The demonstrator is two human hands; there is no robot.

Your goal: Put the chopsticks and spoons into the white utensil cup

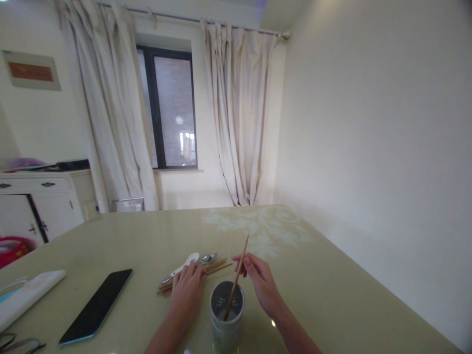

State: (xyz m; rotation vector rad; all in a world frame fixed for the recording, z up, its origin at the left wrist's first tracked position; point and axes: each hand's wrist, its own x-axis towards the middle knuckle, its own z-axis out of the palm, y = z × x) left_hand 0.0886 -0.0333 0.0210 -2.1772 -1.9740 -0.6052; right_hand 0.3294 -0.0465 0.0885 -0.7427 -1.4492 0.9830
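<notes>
My right hand (260, 278) pinches a wooden chopstick (241, 263) between thumb and fingers, near its middle. It slants, with its lower end inside a grey cylindrical utensil holder (226, 338) that has small drain holes in its bottom. To the left of the holder, my left hand (189, 285) bends its fingers over a bundle of wooden chopsticks (217, 267) lying on the table; the fingertips are partly hidden. A white spoon (189, 261) and metal spoons (209, 257) lie just beyond that hand, against the bundle.
A black-screened phone (98, 306) lies on the glossy table (147, 236), left of my hands. Farther left are a long white object (33, 295) and dark-framed glasses (25, 344). A wall (387, 147) borders the table's right side; curtains (239, 113) hang behind.
</notes>
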